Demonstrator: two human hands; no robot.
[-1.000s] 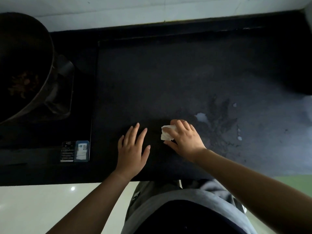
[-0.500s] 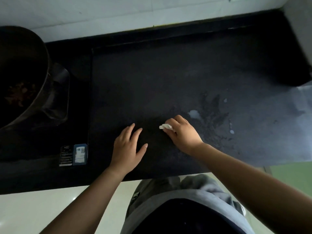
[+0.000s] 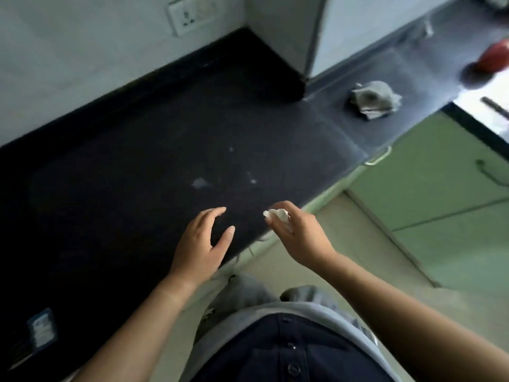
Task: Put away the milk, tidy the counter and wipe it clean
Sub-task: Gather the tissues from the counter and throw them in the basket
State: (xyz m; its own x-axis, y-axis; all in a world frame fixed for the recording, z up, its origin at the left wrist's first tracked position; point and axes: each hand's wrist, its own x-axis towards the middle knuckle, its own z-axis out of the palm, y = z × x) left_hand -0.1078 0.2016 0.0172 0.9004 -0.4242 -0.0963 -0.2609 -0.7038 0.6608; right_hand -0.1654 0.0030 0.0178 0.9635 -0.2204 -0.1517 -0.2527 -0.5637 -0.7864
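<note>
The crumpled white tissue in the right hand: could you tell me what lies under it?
The crumpled white tissue is lifted in the right hand above the dark stone counter's front edge. The hand hides its lower part.

View: swung toward 3 o'clock; the pot and stove have left the picture, and a crumpled grey cloth (image 3: 375,99), a red object (image 3: 493,59) and a wall socket (image 3: 191,14) have come in at 1 to 2 o'clock.
Right hand (image 3: 298,236): lifted off the counter (image 3: 137,166), now past its front edge, at 3 o'clock of the left hand.
Tissue (image 3: 278,215): pinched into a small wad at the fingertips (before, it lay pressed flat on the counter).
Left hand (image 3: 199,244): palm raised, fingers curled and spread, no longer flat.
Spill (image 3: 200,183): white patch now thinner; the dark wet streaks cannot be made out.
</note>
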